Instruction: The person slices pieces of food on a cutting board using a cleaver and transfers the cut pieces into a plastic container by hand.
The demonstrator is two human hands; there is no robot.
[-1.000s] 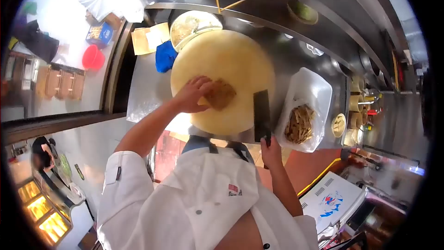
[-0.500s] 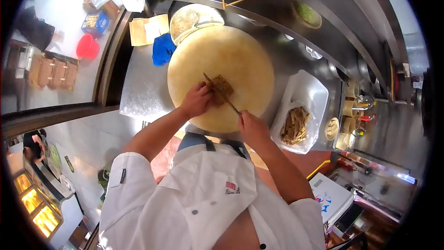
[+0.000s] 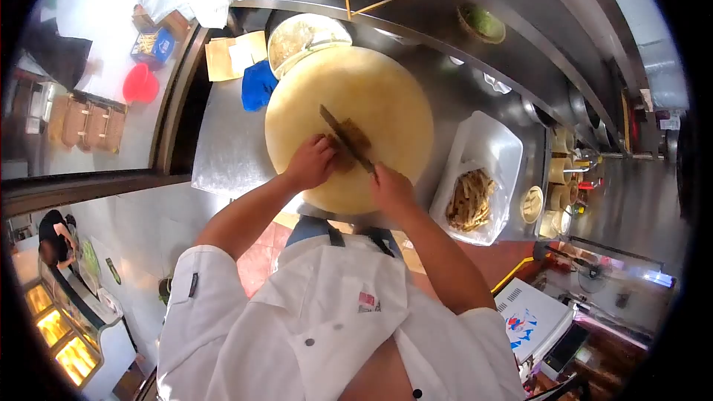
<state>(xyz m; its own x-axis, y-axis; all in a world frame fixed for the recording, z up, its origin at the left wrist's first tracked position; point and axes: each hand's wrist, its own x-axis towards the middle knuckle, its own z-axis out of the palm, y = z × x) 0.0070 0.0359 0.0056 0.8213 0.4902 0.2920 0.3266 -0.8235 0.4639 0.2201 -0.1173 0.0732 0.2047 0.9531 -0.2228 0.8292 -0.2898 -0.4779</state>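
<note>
A large round chopping block lies in front of me. On it is a brown block of food, its kind unclear, with a darker piece at the near side of the blade. My right hand is closed around the handle of a cleaver, whose blade slants across the food to the upper left. With curled fingers, my left hand presses the near piece against the block, close beside the blade. My fingers partly hide that piece.
At the right stands a white tub holding brown strips. Behind the block are a round container, a blue cloth and brown cardboard. A steel shelf runs along the back. Another person is far left.
The cleaver's blade now lies flatter in view, and my right hand has shifted slightly left and up. My left hand stays on the food. The whole view has shifted a little.
</note>
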